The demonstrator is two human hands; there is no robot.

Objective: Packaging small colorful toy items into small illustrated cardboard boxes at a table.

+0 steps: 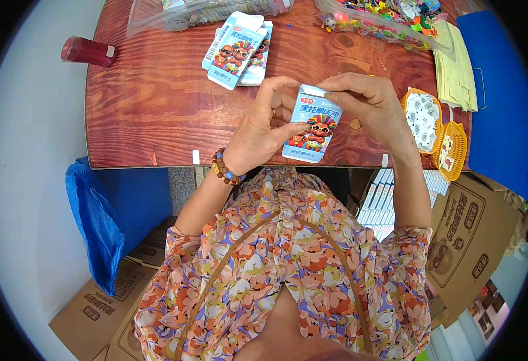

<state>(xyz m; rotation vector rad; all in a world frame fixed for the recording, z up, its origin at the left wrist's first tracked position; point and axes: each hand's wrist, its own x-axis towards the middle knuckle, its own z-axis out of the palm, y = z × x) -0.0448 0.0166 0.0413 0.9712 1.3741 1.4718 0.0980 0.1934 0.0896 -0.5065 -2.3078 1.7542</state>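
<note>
A small light-blue cardboard box (303, 144) with cartoon figures is upright between my hands, above the table's near edge. My left hand (261, 129) grips it from the left, thumb across the front and fingers behind. At the top end, the fingers of my right hand (366, 99) pinch the box's flap, and part of the opening shows white. What lies inside the box is hidden. Beyond my left hand, several flat boxes of the same print (231, 60) lie in an overlapping pile.
Clear plastic bins (216, 15) line the table's far side; the right one (390, 33) holds colourful small pieces. A dark red jar (89, 52) lies at left. Pale yellow sheets (455, 72) and orange baskets (450, 171) with white packets are at right. Cartons (481, 234) stand below.
</note>
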